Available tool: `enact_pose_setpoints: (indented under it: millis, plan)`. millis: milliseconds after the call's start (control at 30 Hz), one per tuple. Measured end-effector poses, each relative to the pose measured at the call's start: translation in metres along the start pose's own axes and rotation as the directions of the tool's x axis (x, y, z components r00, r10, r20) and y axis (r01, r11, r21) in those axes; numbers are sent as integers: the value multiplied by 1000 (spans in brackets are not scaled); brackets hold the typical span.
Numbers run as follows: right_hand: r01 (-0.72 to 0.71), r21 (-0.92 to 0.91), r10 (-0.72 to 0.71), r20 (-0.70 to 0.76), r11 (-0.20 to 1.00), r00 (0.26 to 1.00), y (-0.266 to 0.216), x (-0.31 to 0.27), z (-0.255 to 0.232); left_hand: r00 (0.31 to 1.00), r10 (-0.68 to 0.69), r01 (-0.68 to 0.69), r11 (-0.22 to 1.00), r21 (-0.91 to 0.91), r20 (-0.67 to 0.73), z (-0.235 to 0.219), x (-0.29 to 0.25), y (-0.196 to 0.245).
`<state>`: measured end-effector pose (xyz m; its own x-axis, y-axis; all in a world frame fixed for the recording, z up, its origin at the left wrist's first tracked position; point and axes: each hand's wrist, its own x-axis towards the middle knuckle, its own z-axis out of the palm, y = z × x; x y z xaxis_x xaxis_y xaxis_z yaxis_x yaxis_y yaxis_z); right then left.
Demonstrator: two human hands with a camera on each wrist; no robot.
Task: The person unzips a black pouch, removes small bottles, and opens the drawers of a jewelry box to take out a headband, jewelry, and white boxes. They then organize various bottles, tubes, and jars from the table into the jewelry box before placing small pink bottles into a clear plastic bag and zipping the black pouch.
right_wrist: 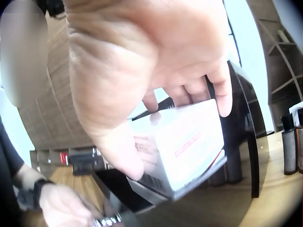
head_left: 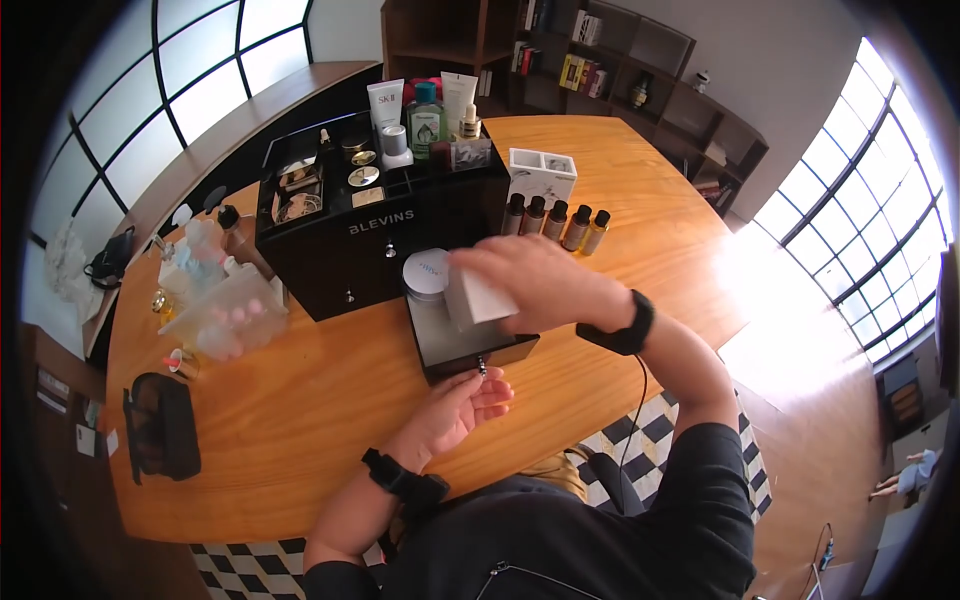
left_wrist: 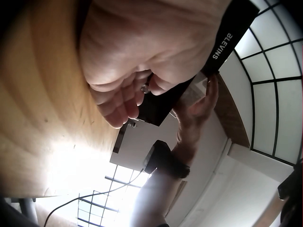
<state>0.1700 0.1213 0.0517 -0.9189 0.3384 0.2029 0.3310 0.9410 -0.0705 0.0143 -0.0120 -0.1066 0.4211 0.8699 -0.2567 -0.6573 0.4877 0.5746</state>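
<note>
My right hand (head_left: 545,280) grips a white cardboard box (head_left: 484,302) with printed sides, thumb on one side and fingers on the other. The box is held over the pulled-out drawer (head_left: 450,348) of a black cosmetics organizer (head_left: 325,262) lettered BLEVINS. A round white-lidded jar (head_left: 427,272) sits at the back of that drawer, beside the box. With thumb and forefinger, my left hand (head_left: 450,415) pinches the small shiny drawer knob (left_wrist: 145,88), its other fingers loosely bent. Part of the drawer is hidden behind the box and right hand.
Tubes and a green bottle (head_left: 425,125) stand on the organizer. To its right are a white divided holder (head_left: 541,178) and several dark-capped small bottles (head_left: 577,229). A clear bin (head_left: 235,315) and a black glasses case (head_left: 163,425) lie on the left of the wooden table (head_left: 300,420).
</note>
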Motion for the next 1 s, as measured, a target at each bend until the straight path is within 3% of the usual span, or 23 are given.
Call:
enact_pose_setpoints:
  millis: [100, 200, 333, 433, 500, 600, 700, 733, 1000]
  plan:
    - [-57, 234, 111, -223, 970, 968, 9, -17, -33, 1000, 9, -9, 1000, -9, -5, -1, 0, -2]
    - [-221, 297, 303, -265, 929, 915, 29, -36, -50, 1000, 13, -13, 1000, -2, 5, -1, 0, -2]
    - [-399, 210, 440, -208, 893, 874, 52, -46, -48, 1000, 21, -21, 1000, -1, 11, -4, 1, -3]
    - [-428, -12, 422, -149, 904, 894, 65, -47, -22, 1000, 18, -18, 1000, 1, 6, -3, 1, -3]
    - [-494, -23, 494, -1, 869, 870, 71, -43, -3, 1000, 20, -20, 1000, 4, 5, -3, 1, -2]
    - [-500, -23, 500, 101, 866, 860, 75, -34, 21, 1000, 24, -24, 1000, 12, -4, -2, -1, -1]
    - [-403, 2, 402, 24, 915, 915, 83, -30, 44, 999, 26, -26, 999, 18, -21, -1, -1, -2]
    - [-409, 58, 406, 52, 911, 912, 82, -26, 45, 1000, 26, -26, 999, 19, -16, -1, -1, -2]
    - [-340, -36, 340, -10, 940, 940, 90, -26, 53, 1000, 4, -4, 1000, -5, 0, -1, -1, -2]
